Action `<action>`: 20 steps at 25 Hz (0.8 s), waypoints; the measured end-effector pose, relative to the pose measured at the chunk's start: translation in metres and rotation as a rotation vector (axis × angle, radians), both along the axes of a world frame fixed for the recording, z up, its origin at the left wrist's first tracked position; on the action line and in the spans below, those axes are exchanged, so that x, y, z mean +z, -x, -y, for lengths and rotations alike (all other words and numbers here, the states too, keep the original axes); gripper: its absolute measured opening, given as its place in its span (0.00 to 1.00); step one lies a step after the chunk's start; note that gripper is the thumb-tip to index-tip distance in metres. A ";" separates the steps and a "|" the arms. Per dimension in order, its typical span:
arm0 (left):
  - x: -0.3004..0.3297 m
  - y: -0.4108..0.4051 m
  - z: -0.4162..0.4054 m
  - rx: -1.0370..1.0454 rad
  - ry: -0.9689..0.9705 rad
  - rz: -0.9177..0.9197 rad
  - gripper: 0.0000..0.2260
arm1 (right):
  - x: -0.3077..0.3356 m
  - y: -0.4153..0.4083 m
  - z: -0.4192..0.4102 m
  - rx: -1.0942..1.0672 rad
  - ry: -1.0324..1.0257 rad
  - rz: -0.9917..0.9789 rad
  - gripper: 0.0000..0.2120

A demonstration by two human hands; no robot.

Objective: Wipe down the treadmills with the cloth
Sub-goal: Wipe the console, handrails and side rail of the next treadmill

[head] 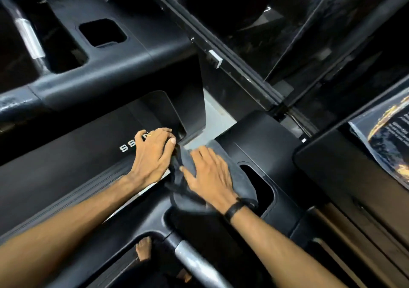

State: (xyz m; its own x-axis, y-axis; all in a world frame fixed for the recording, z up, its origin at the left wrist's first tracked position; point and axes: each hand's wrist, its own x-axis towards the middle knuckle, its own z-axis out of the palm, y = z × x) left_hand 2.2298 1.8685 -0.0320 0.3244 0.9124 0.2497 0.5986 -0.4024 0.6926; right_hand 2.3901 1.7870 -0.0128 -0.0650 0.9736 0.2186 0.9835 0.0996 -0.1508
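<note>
looking down over black treadmill consoles. right hand (210, 174) laid flat on a dark grey cloth (234, 177), fingers straight and a little spread, palm pressing the cloth onto the moulded black console (261, 137) of the near treadmill. cloth spread under the palm, one rumpled end trailing toward the wrist, another edge lying beside an oblong cup recess (257, 185) in that console. black band (234, 209) round the right wrist.

left hand (152, 152) just beside the right, resting on the black motor cover (66, 166) of the next treadmill, fingers bent over the cover's edge at the foot of an upright post (192, 92); thumb against a bunched fold of the cloth. cannot tell whether the left fingers pinch the cloth or only rest beside it. ring (148, 134) on one left finger. white lettering (129, 147) on the cover, partly hidden by the left hand, only "ss" readable.

pale floor (218, 119) showing in the gap between the two machines. farther console (132, 50) across the upper left with a square recess (103, 33) and a silver handle grip (28, 37). lit screen (389, 143) at the right edge, glossy, text too blurred to read. bare foot (143, 249) visible low in the frame through the near console's handle opening, beside a silver bar (194, 263).
</note>
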 end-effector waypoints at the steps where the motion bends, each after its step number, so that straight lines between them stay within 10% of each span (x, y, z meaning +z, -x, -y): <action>1: -0.002 0.003 -0.002 0.010 0.027 0.012 0.17 | -0.001 0.005 -0.018 -0.048 0.013 0.027 0.14; 11: -0.027 0.009 0.007 -0.061 0.185 0.179 0.18 | 0.009 -0.023 0.104 0.027 0.077 0.001 0.18; 20: -0.028 -0.003 -0.004 0.047 0.192 0.196 0.20 | 0.002 -0.004 -0.031 -0.128 0.195 0.110 0.19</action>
